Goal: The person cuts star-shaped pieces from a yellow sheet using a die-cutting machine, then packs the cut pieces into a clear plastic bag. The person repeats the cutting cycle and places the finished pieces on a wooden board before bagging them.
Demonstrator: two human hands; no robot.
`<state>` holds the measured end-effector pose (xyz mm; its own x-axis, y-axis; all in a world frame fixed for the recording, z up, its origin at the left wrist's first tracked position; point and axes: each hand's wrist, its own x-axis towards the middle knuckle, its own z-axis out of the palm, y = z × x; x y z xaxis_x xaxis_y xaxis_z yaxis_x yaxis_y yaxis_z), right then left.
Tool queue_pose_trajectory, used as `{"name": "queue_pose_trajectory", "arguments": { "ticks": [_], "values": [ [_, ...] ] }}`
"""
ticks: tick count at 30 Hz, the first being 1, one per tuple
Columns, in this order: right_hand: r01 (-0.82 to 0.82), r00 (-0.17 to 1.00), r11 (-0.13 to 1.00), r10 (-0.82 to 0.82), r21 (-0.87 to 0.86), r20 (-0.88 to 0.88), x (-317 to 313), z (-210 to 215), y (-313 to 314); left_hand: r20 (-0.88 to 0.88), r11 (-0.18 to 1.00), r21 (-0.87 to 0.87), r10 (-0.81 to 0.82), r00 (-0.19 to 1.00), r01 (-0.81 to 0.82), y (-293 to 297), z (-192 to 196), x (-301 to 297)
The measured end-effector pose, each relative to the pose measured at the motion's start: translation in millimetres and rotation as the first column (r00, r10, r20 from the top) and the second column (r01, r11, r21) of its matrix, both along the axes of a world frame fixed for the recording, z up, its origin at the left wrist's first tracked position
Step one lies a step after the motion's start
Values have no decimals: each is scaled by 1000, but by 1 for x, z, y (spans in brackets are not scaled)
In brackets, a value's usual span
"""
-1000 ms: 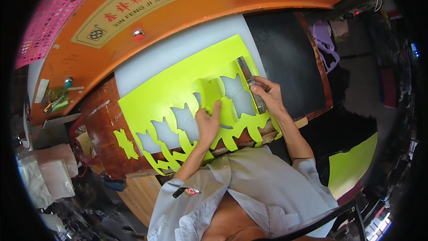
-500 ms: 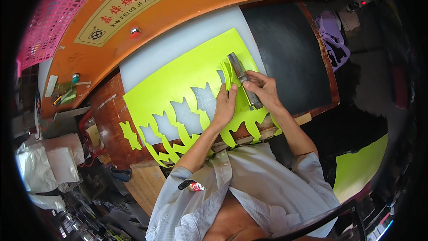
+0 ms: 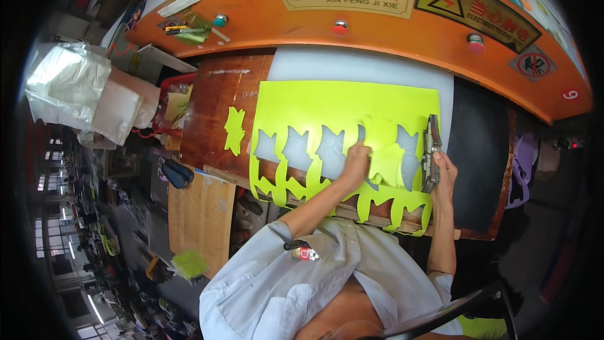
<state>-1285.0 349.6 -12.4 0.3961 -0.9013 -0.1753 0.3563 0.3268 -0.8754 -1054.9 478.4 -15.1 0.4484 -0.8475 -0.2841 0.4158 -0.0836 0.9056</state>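
Observation:
A bright yellow-green sheet (image 3: 340, 104) lies on a pale cutting board (image 3: 352, 66). A row of bat-like holes runs along its near part. My left hand (image 3: 356, 167) is closed at the left edge of the cut yellow-green pieces (image 3: 387, 165), which are smeared by motion and hang over the holes. My right hand (image 3: 444, 175) grips a dark metal cutting die (image 3: 431, 151) from its right side. The die stands along the sheet's right edge, apart from the pieces. To the left, a small stack of cut shapes (image 3: 234, 130) rests on a brown board.
Beyond the board runs an orange machine beam (image 3: 251, 19) with buttons. A black surface (image 3: 481, 157) adjoins on the right, the brown board (image 3: 211, 107) on the left. Plastic bags (image 3: 69, 85) are heaped at far left. A wooden bench (image 3: 198, 217) stands near left.
The view has turned and shifted. My right hand has taken the die rightward to the sheet's edge. My left hand has drawn the cut pieces away from the die, leaving holes showing between.

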Motion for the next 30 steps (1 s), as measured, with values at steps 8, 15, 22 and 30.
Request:
{"name": "queue_pose_trajectory", "arguments": {
  "ticks": [8,15,22,30],
  "values": [
    [-185,865,760,-174,-622,-471,76,66,-1,594,972,107,106,798,-209,100,33,77],
    [-489,868,82,-47,-868,-494,263,112,-5,701,995,-22,87,708,-100,94,19,78],
    [-678,720,-161,48,-717,-692,372,89,14,670,999,19,8,742,-28,100,26,79],
    [-618,759,-234,71,-750,-647,384,78,11,645,1000,20,-12,764,-1,97,23,85]
  ]
}}
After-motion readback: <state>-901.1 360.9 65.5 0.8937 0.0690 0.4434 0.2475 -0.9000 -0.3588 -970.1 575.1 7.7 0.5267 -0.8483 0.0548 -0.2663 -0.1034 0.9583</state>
